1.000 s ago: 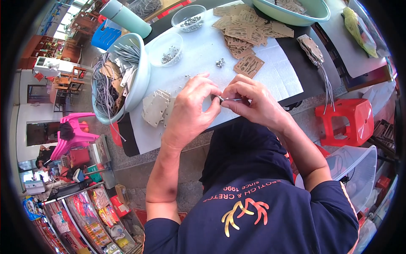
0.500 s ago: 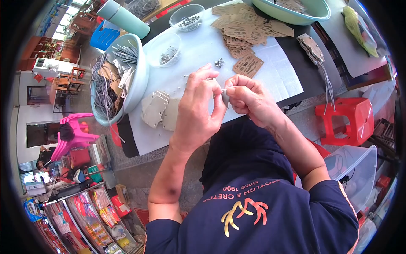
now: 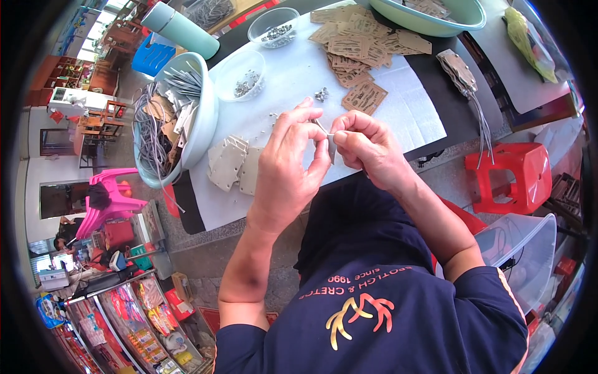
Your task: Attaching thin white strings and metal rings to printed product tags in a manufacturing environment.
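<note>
Above the table's near edge, my left hand [image 3: 289, 159] pinches a thin flat greyish plate [image 3: 332, 151] between thumb and fingertips. My right hand [image 3: 372, 148] meets it from the right, thumb and forefinger closed on a small whitish piece [image 3: 331, 134] at the plate's edge; its exact kind is too small to tell. Left of my left hand lie several pale flat plates [image 3: 228, 163] with small holes and thin white pins. Just beyond my fingers sits a little heap of shiny metal parts [image 3: 321, 94], with a few loose ones nearby.
Two clear bowls [image 3: 242, 76] hold metal parts. A light blue basin [image 3: 208, 115] of grey cables stands left, near a mint-green flask [image 3: 182, 30]. Brown printed cards [image 3: 363, 96] are piled beyond, beside a green basin [image 3: 436, 25]. A red stool [image 3: 512, 177] stands right.
Both hands stay together with only slight finger shifts. My left hand has dipped and tilted a little, and the plate has turned slightly between the fingers.
</note>
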`<state>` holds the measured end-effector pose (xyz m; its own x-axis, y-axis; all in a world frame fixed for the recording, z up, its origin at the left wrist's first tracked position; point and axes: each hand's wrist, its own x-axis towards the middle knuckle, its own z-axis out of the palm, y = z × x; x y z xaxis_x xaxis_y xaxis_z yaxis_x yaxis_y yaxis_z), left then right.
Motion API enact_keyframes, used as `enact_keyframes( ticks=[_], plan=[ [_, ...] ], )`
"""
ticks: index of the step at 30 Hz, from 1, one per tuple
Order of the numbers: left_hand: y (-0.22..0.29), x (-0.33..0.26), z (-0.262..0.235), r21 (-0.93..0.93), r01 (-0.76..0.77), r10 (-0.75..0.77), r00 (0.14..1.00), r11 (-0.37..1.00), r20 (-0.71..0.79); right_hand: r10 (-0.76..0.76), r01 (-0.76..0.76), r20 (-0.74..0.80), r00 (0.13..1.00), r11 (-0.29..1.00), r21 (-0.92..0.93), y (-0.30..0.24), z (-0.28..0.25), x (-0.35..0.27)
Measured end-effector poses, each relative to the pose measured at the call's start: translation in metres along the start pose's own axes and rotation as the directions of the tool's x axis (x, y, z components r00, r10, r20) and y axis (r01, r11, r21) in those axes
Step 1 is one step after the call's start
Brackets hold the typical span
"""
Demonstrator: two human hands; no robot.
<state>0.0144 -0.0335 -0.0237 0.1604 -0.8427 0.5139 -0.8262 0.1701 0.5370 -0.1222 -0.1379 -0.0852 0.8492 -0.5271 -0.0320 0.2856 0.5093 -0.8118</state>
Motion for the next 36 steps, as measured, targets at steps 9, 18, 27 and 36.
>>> enact_keyframes(
  ticks=[9,18,27,36],
  plan=[
    [0.004,0.006,0.003,0.017,0.053,-0.053,0.998,0.998,0.029,-0.118,0.108,-0.044,0.992,0.977,-0.185,0.001,0.007,-0.003],
    [0.004,0.005,0.005,0.037,0.076,-0.077,0.997,0.996,0.030,-0.041,0.031,-0.049,0.998,0.983,-0.183,0.000,0.009,-0.008],
    [-0.002,0.005,0.013,0.179,-0.048,0.055,0.998,0.983,-0.032,-0.260,0.213,-0.125,0.958,0.929,-0.301,0.013,0.010,-0.003],
    [-0.003,0.001,0.013,0.062,0.056,-0.052,0.997,0.997,-0.052,-0.218,0.162,-0.154,0.964,0.936,-0.313,0.008,0.005,-0.003]
  ],
)
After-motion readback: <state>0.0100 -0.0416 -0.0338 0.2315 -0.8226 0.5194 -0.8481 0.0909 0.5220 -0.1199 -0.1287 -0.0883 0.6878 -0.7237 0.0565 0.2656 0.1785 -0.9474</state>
